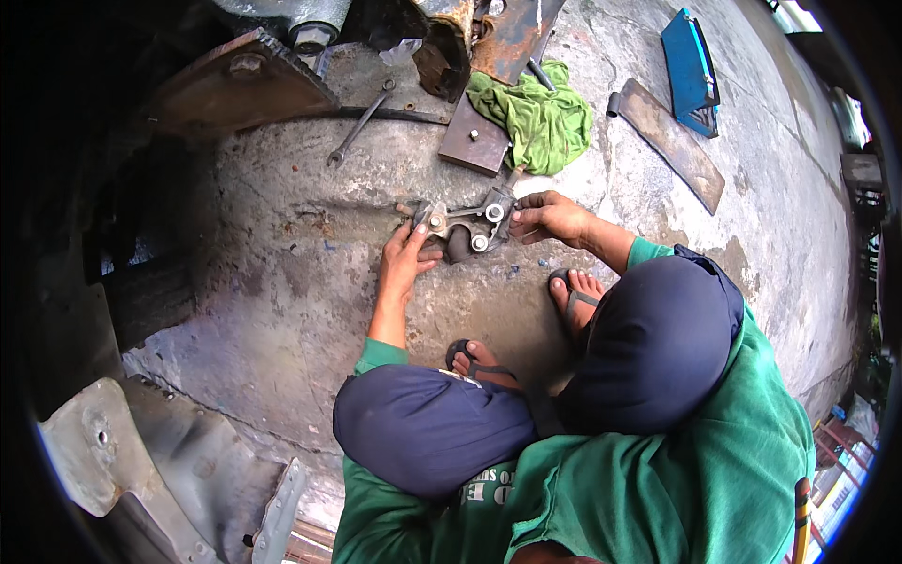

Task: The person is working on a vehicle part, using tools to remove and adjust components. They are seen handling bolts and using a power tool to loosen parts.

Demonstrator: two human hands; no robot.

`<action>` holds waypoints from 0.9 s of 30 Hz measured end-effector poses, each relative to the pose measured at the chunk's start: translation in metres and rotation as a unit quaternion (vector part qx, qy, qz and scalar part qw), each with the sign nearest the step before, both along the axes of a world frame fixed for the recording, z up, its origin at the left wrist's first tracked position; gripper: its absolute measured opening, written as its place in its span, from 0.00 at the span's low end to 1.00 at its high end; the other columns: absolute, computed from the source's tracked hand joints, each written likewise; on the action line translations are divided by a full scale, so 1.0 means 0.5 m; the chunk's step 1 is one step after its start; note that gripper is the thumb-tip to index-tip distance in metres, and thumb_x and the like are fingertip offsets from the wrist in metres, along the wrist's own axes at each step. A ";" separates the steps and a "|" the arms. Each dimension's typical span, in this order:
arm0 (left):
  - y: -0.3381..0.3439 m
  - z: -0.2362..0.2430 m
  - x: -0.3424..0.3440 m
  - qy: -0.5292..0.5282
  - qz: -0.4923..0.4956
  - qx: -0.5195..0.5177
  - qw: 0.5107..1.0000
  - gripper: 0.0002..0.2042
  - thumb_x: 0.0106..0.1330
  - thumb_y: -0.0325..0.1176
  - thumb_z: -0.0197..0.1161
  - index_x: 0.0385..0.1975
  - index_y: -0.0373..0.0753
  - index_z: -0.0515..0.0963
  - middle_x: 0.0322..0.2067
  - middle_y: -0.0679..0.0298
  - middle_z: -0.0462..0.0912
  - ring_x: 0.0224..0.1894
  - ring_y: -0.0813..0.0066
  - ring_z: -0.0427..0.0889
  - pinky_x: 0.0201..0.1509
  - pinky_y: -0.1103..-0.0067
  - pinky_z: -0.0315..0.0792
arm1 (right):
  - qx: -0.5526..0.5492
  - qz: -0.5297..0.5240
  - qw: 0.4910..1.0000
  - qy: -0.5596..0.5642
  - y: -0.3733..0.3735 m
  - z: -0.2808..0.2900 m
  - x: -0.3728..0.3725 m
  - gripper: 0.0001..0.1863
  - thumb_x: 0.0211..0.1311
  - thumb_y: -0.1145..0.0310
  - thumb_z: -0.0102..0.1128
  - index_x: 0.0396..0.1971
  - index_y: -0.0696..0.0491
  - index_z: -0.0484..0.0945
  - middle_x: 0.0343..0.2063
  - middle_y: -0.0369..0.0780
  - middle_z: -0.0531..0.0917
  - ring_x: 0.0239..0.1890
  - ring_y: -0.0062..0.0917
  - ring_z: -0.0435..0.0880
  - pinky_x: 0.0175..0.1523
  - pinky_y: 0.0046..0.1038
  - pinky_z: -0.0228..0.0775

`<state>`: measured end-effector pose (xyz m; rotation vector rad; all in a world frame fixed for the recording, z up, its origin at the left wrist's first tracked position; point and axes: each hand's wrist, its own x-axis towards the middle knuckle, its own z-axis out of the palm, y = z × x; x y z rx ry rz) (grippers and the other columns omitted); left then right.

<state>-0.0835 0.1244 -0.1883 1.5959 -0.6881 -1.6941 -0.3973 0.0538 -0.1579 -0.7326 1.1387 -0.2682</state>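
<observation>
A greyish metal bracket assembly (467, 219) with several bolt heads and a rounded dark part beneath it lies low over the concrete, in front of my feet. My left hand (411, 256) grips its left end, thumb on top beside a bolt head and fingers curled below. At the other end my right hand (556, 218) has its fingers bent against the assembly's right edge. What the right fingertips press on is partly hidden. Just beyond the assembly sit a brown metal block (474, 139) and a crumpled green cloth (543, 117).
A combination wrench (361, 124) lies at far left of the assembly, near a rusty plate (242, 77). To the right are a flat metal plate (669, 141) and a blue metal box (690, 70). Large metal panels (103, 442) stand at lower left.
</observation>
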 end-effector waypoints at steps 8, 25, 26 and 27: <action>0.006 -0.011 -0.007 0.005 -0.001 -0.008 1.000 0.27 0.76 0.52 0.58 0.65 0.39 0.72 0.47 0.55 0.84 0.40 0.65 0.89 0.42 0.74 0.81 | 0.022 0.029 0.999 -0.029 0.019 -0.021 -0.009 0.25 0.70 0.64 0.65 0.61 0.60 0.71 0.50 0.44 0.84 0.52 0.34 0.86 0.50 0.36 0.80; 0.006 -0.042 0.062 0.050 -0.008 -0.027 0.998 0.32 0.76 0.54 0.56 0.69 0.34 0.67 0.47 0.49 0.85 0.43 0.61 0.89 0.46 0.73 0.81 | -0.230 0.264 0.904 0.247 0.102 -0.015 -0.170 0.28 0.61 0.56 0.69 0.54 0.62 0.80 0.42 0.51 0.88 0.45 0.39 0.87 0.51 0.36 0.78; -0.002 -0.042 0.060 0.038 0.003 -0.034 0.999 0.28 0.77 0.51 0.56 0.63 0.31 0.73 0.43 0.49 0.87 0.37 0.68 0.89 0.39 0.78 0.80 | -0.252 0.302 0.880 0.264 0.132 -0.023 -0.207 0.28 0.61 0.57 0.69 0.56 0.62 0.79 0.45 0.51 0.87 0.47 0.40 0.87 0.52 0.36 0.78; -0.013 -0.038 0.062 0.008 -0.013 -0.037 0.999 0.27 0.77 0.51 0.57 0.60 0.31 0.74 0.39 0.51 0.87 0.34 0.69 0.88 0.37 0.78 0.80 | -0.274 0.339 0.855 0.280 0.159 -0.028 -0.228 0.29 0.62 0.59 0.69 0.57 0.62 0.78 0.47 0.51 0.87 0.48 0.40 0.87 0.52 0.36 0.78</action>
